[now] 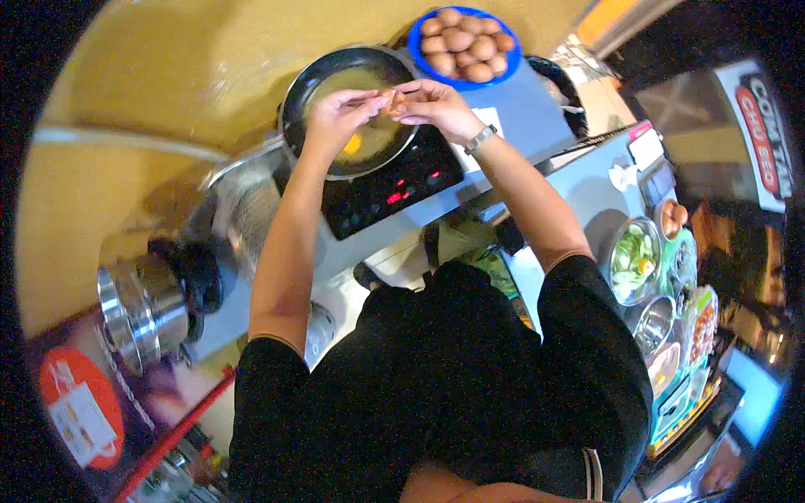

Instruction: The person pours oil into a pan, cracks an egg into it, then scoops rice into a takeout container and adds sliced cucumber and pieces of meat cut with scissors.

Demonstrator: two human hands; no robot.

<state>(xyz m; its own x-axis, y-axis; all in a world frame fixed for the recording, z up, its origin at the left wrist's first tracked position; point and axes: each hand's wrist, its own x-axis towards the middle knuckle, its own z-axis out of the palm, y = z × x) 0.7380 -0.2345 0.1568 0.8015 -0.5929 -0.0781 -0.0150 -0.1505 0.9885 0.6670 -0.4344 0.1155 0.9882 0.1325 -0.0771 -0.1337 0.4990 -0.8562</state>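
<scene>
Both my hands meet over a dark frying pan (314, 88), their fingertips pinching a brown eggshell (394, 102) between them. My left hand (343, 116) holds its left side, and my right hand (439, 107) grips the right side. Part of the shell is covered by fingers, so I cannot tell how far it is split. In the pan, an orange-yellow egg yolk (353, 144) lies in a pale liquid, below the left wrist. Under the pan is a black induction cooktop (377, 204) with red lit digits. A blue bowl (517, 60) heaped with brown eggs (459, 41) stands behind my right hand.
Stacked steel pots (144, 314) stand on the left. On the right-hand counter are a bowl of sliced green vegetables (635, 261), a small bowl of eggs (673, 217), a metal bowl (655, 320) and a white paper (646, 149). A grey counter (534, 113) extends right of the cooktop.
</scene>
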